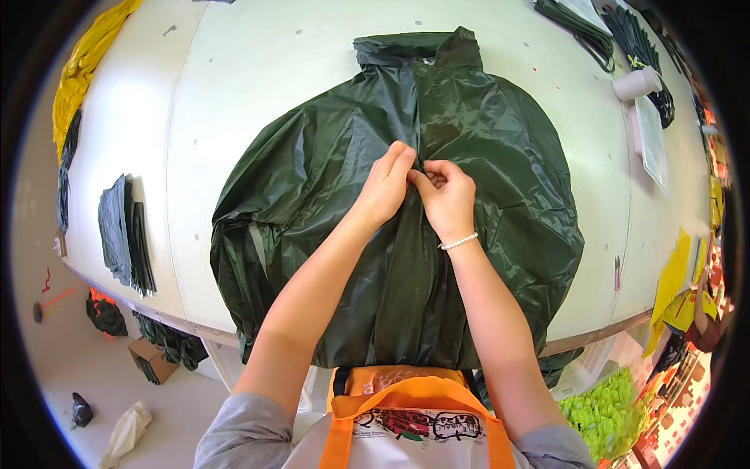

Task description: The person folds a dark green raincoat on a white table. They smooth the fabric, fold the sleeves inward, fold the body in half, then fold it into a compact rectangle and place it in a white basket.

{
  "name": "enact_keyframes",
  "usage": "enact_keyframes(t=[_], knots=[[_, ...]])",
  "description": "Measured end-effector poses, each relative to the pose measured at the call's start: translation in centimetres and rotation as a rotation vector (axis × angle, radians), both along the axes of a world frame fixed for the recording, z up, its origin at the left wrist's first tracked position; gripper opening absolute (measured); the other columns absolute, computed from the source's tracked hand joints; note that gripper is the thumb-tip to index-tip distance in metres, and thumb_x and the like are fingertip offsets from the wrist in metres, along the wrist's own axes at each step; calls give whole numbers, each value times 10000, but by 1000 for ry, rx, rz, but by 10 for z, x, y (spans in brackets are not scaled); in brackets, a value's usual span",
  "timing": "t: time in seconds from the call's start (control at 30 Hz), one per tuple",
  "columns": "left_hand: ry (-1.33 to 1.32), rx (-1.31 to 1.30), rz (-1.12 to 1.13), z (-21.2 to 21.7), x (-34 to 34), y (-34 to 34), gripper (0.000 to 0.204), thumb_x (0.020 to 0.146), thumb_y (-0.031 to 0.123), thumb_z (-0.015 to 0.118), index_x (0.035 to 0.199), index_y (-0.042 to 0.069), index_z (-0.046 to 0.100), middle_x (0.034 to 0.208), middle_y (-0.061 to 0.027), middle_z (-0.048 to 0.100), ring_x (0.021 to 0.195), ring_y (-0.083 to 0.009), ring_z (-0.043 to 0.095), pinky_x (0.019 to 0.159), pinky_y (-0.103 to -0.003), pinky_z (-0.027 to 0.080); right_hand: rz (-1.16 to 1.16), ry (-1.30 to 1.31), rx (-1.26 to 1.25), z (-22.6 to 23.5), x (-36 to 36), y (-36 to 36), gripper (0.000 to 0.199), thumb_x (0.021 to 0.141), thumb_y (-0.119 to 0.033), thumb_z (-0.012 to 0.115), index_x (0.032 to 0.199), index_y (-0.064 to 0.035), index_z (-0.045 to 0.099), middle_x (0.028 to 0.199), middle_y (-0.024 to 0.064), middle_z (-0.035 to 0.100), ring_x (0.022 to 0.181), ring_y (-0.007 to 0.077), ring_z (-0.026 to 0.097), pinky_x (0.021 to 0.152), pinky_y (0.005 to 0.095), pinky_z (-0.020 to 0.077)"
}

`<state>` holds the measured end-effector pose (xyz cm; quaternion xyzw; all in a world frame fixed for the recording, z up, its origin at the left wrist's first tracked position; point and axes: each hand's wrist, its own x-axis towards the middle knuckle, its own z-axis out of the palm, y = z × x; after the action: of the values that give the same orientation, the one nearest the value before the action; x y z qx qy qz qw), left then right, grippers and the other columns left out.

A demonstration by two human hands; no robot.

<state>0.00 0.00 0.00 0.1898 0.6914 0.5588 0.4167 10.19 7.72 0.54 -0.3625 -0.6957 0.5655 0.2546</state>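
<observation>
While the dark green rain jacket [484, 156] lies spread, collar toward the frame's top, on the white table [234, 94], the left hand [384, 190] and right hand [447, 195] meet mid-frame, fingertips pinching its front closure, which runs vertically toward the person.

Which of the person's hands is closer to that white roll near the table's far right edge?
Right. The right hand pinches the dark green jacket at its middle, on the side toward the white roll. The left hand sits just beyond it, farther from the roll.
</observation>
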Motion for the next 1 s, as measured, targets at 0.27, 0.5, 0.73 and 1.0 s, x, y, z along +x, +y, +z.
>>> enact_keyframes(t=[0.27, 0.5, 0.73, 1.0], knots=[[1100, -435, 26, 24, 30, -63, 614, 816, 279, 645, 1337, 61, 404, 1325, -147, 475, 1248, -344, 396, 1041, -516, 255, -45, -144, 349, 51, 68, 36, 158, 864, -166, 639, 949, -42, 690, 909, 95, 692, 784, 201, 658, 745, 277, 512], [1245, -664, -43, -39, 16, -145, 688, 871, 376, 556, 1428, 64, 301, 1506, -123, 245, 1381, -345, 214, 1101, -511, 190, 43, -856, 71, -19, 366, 144, 236, 871, -144, 584, 989, 56, 626, 902, 118, 679, 792, 160, 594, 735, 305, 482], [1323, -671, -17, -43, 13, -140, 680, 882, 410, 532, 1435, 92, 296, 1506, -100, 254, 1370, -340, 241, 1097, -497, 209, 138, -443, -253, -22, 269, 46, 272, 809, -174, 636, 910, 78, 634, 814, 144, 681, 744, 194, 601, 733, 328, 488], [1331, -716, 21, -51, 11, -147, 670, 897, 442, 501, 1439, 105, 294, 1511, -81, 251, 1377, -326, 234, 1091, -513, 213, 182, -635, -107, 28, 321, 114, 284, 804, -175, 634, 953, 68, 623, 844, 133, 680, 749, 180, 589, 728, 329, 482]])
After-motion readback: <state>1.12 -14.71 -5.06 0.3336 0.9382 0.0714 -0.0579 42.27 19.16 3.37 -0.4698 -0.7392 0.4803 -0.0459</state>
